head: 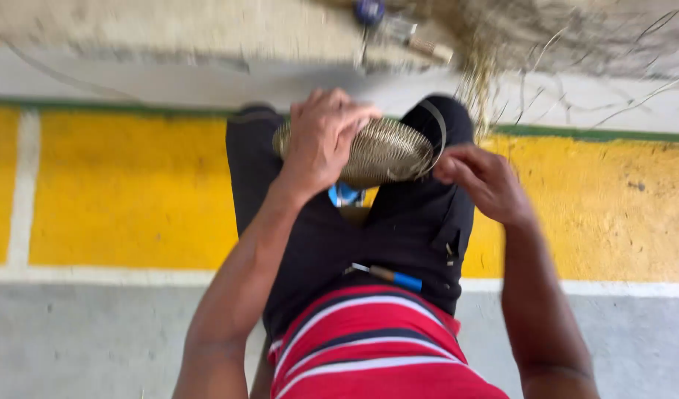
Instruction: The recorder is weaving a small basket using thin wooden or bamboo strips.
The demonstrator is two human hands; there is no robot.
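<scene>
The woven disc (387,151) I've got here is a pale straw tan, ribbed in fine rings — a grey strip curls off its edge. My trousers (421,222) are plain black. My shirt (376,355) is red with white and dark stripes. The floor (125,192) is bright yellow, lined in white — grey beyond, with a green edge.

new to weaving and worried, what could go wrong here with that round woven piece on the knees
The round woven piece sits on the knees, gripped by the left hand; it might slip off. The right hand pinches a thin strip at the rim, which could spring loose. A blue-handled tool on the lap could slide off.
</scene>
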